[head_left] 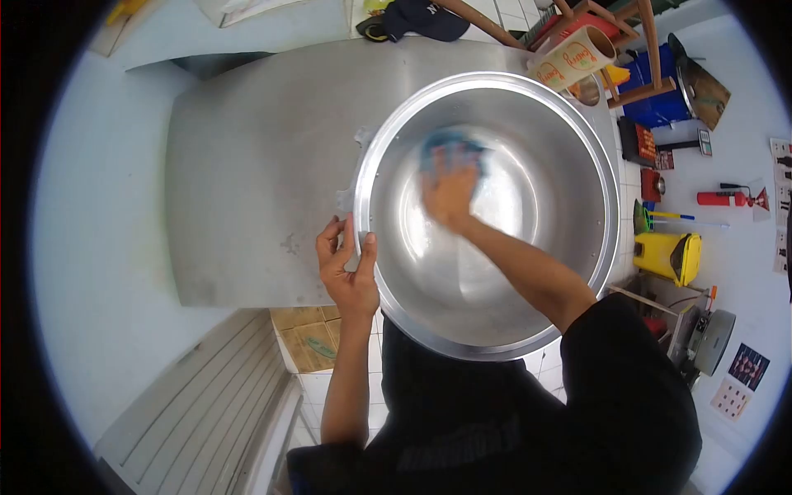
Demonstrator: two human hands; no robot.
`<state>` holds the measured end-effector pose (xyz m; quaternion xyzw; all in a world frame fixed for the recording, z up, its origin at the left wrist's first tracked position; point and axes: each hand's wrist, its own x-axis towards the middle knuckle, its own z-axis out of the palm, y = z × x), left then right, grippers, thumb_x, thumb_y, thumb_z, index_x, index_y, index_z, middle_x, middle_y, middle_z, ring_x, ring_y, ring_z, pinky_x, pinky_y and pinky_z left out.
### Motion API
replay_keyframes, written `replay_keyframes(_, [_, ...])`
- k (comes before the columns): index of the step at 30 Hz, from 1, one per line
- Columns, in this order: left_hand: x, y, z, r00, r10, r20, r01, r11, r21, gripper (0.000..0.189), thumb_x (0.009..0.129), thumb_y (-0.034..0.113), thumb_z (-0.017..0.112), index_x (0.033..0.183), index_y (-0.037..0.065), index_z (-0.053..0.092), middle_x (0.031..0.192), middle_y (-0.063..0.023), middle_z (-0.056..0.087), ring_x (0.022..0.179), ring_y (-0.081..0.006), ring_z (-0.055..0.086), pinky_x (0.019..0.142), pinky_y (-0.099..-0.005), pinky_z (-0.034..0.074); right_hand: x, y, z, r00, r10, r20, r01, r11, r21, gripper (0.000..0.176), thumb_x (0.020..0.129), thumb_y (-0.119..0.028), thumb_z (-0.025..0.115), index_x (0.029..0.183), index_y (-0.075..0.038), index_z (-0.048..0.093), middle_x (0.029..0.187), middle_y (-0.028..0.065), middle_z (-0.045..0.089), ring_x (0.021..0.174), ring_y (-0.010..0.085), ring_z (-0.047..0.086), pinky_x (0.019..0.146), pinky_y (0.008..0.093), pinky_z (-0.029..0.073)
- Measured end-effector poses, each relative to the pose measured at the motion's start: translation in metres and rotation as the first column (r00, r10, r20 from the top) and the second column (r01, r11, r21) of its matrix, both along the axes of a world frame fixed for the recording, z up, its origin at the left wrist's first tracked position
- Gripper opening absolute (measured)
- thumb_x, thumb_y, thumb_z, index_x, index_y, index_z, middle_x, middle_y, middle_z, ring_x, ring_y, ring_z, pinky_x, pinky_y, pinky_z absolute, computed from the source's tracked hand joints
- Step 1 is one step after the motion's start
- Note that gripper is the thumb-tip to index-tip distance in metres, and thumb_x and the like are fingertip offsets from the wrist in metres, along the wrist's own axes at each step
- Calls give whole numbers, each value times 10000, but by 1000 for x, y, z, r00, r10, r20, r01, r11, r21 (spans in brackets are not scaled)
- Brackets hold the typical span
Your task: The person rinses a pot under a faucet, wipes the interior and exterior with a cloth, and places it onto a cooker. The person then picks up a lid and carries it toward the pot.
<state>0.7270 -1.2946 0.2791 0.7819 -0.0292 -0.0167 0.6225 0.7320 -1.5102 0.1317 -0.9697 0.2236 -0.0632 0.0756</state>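
A large round metal basin (pixel 569 206) rests on the steel table, its near side reaching past the table edge toward my body. At the basin's left rim, my left hand (pixel 351 268) grips the edge, thumb on the inner side and fingers outside. Inside, my right hand (pixel 452 190) presses a blue-green cloth (pixel 454 148) against the metal near the far left of the bottom. Motion blurs the right fingers and the cloth. Light reflects off the shiny bottom.
The steel table (pixel 247 173) extends left of the basin. A dark cap (pixel 425 21) lies at its far edge. Behind the basin at right stand a printed roll (pixel 575 58) and a wooden stool (pixel 648 49). A yellow bin (pixel 668 257) and a fire extinguisher (pixel 726 199) are farther right.
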Motion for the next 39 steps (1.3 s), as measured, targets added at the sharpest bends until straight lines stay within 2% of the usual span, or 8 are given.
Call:
replay_keyframes(8, [1, 0, 1, 998, 6, -68, -10, 998, -61, 369, 893, 114, 712, 1238, -3, 659, 1207, -121, 550, 1271, -310, 493, 1055, -412, 381, -95, -20, 43, 244, 969, -27, -895, 236, 380, 502, 970, -386, 517, 1448, -243, 459, 1576, 105, 307, 1508, 345, 122, 1199, 558, 163])
replay_keyframes(12, [1, -1, -3, 1000, -3, 11, 3, 1000, 1, 388, 896, 132, 714, 1256, 2, 649, 1190, -114, 541, 1284, -294, 468, 1062, -403, 370, -4, -52, 45, 638, 527, -562, -582, 807, 96, 428, 1008, -345, 409, 1387, -178, 515, 1547, 125, 358, 1425, 391, 303, 1172, 529, 231])
replay_keyframes(14, [0, -2, -2, 991, 33, -126, -47, 994, -103, 398, 895, 143, 720, 1264, 13, 648, 1173, -107, 530, 1263, -269, 463, 1062, -393, 364, -14, -84, 28, 963, 173, -205, -181, 983, -22, 490, 1044, -350, 319, 1473, -135, 422, 1570, 169, 310, 1445, 401, 257, 1194, 520, 165])
replay_keyframes(22, [0, -7, -7, 991, 84, -101, -95, 990, -106, 339, 883, 153, 736, 1202, 45, 699, 1165, -97, 528, 1164, -231, 503, 1016, -356, 400, -112, -10, 89, 837, 41, -546, 127, 955, 267, 474, 986, -222, 475, 1349, 83, 467, 1258, 286, 565, 1079, 405, 605, 990, 481, 458])
replay_keyframes(29, [-17, 1, -6, 927, 335, -168, -373, 864, -338, 582, 1070, 421, 327, 1161, -28, 686, 1187, -96, 501, 1171, -229, 479, 1043, -405, 363, -71, 5, 180, 904, -288, -316, 152, -475, 867, 480, 1007, -365, 492, 1246, 45, 567, 1110, 170, 652, 943, 209, 659, 860, 328, 531])
replay_keyframes(33, [-53, 22, -46, 989, 100, -105, -113, 987, -117, 652, 1071, 465, 232, 1300, -66, 534, 1271, -168, 565, 1231, -271, 493, 1114, -385, 297, -34, 48, 190, 983, -133, -130, 94, -252, 963, 542, 1008, -436, 460, 1300, 15, 535, 1206, 154, 629, 1000, 256, 657, 893, 350, 516])
replay_keyframes(35, [-61, 12, -26, 974, 13, -225, -93, 934, -346, 759, 1065, 504, 173, 1251, -114, 574, 1312, -200, 525, 1274, -303, 479, 1147, -414, 266, -25, 108, 148, 986, -97, 138, -52, 607, 793, 584, 1018, -440, 437, 1436, -33, 439, 1205, 254, 641, 1057, 409, 646, 934, 433, 478])
replay_keyframes(39, [-50, 24, -13, 980, -53, -194, -12, 948, -317, 833, 1050, 548, 123, 1244, -117, 585, 1354, -207, 519, 1350, -305, 412, 1161, -428, 233, -88, 97, 210, 980, 157, -124, 16, 560, 829, 562, 1025, -409, 433, 1454, -47, 429, 1181, 309, 622, 1083, 453, 622, 936, 468, 473])
